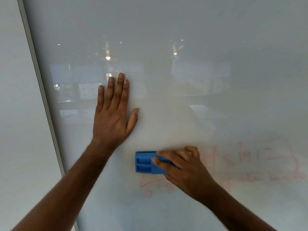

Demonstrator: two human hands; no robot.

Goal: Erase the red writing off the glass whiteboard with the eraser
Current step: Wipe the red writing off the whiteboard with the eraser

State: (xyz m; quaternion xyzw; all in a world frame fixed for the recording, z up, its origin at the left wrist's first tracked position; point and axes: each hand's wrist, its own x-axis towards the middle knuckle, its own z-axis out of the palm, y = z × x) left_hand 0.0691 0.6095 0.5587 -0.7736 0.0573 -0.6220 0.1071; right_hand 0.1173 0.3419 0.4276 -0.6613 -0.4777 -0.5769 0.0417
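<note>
The glass whiteboard (183,97) fills the view. My right hand (181,165) grips a blue eraser (146,163) and holds it against the glass at lower centre. Faint red writing (250,159) with numbers and lines spreads to the right of that hand. More red marks (153,185), a triangle outline and some digits, lie just below the eraser. My left hand (113,114) rests flat on the glass, fingers straight and pointing up, above and left of the eraser.
A grey metal frame edge (41,90) runs diagonally down the left side of the board, with a plain white wall (16,130) beyond it. The glass reflects ceiling lights and windows.
</note>
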